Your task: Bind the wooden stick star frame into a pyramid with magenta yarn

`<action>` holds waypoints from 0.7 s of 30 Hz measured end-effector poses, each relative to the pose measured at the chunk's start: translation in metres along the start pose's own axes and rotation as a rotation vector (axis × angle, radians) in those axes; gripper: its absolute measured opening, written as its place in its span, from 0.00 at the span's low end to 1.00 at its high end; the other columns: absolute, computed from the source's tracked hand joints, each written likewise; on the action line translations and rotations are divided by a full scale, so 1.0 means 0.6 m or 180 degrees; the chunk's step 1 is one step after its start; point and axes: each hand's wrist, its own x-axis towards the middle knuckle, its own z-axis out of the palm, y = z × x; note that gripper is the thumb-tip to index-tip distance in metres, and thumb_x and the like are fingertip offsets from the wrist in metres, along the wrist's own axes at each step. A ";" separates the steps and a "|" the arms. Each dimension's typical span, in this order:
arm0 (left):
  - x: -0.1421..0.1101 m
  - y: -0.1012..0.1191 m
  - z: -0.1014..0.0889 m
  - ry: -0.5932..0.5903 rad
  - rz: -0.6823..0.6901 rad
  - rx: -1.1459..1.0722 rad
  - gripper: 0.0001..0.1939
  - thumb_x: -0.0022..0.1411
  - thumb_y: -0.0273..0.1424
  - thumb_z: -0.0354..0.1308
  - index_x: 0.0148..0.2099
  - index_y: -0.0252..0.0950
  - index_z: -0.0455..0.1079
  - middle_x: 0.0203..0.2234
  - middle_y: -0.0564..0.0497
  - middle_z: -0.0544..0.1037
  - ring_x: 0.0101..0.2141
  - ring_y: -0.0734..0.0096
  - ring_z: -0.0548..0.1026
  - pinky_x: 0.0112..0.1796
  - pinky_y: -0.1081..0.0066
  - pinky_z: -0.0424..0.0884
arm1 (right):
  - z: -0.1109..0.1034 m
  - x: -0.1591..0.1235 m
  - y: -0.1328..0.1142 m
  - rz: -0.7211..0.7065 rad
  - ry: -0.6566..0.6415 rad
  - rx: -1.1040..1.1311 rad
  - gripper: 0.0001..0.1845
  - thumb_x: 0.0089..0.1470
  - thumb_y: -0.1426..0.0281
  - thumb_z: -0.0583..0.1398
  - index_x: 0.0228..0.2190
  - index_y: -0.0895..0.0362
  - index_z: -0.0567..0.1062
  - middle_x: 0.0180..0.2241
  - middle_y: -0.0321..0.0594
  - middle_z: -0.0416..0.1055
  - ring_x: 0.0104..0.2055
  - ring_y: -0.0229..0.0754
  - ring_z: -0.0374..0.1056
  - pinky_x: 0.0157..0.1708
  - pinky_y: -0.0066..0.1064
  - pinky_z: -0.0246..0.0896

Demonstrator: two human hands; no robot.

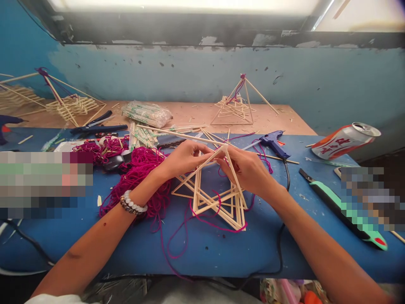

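Head view: a star-shaped frame of thin wooden sticks (196, 198) was held at the centre of the frame, above or just touching a blue-topped table (202, 257). Its upper joint was pinched narrowly by the left hand (183, 159) and the right hand (248, 171), the fingers of both being closed around the converging sticks. The frame was judged light and stiff but fragile at its joints, so it would be best taken by those joints, not by a long unsupported stick. Strands of magenta yarn (139, 181) ran from a heap left of centre and lay across the lower sticks. A blue glue gun (272, 143) lay just beyond the right hand, and a green-handled craft knife (335, 207) was placed at the right. A finished stick pyramid (248, 101) stood on a wooden shelf (284, 118) at upper centre, near a bagged bundle of sticks (147, 114).
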 end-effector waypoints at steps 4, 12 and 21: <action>0.000 0.004 0.002 0.0023 0.0310 0.0337 0.12 0.60 0.38 0.64 0.39 0.36 0.82 0.17 0.56 0.68 0.20 0.78 0.58 0.22 0.73 0.50 | 0.001 0.001 -0.003 0.0126 0.0046 0.0133 0.09 0.67 0.68 0.55 0.40 0.58 0.74 0.33 0.35 0.74 0.23 0.31 0.58 0.27 0.26 0.51; -0.001 0.006 0.013 0.0233 0.0392 0.0348 0.15 0.63 0.41 0.61 0.34 0.34 0.80 0.25 0.50 0.77 0.26 0.73 0.70 0.27 0.73 0.62 | 0.000 0.002 -0.002 0.0053 -0.0052 -0.0450 0.09 0.63 0.73 0.54 0.38 0.59 0.75 0.35 0.39 0.74 0.28 0.34 0.63 0.27 0.27 0.50; 0.007 -0.002 0.013 0.0181 0.0373 0.0151 0.09 0.62 0.35 0.61 0.38 0.33 0.76 0.31 0.50 0.79 0.26 0.76 0.70 0.26 0.76 0.62 | 0.000 -0.004 -0.014 0.0021 -0.0158 -0.1473 0.14 0.65 0.71 0.52 0.38 0.56 0.78 0.43 0.41 0.75 0.27 0.34 0.63 0.24 0.30 0.41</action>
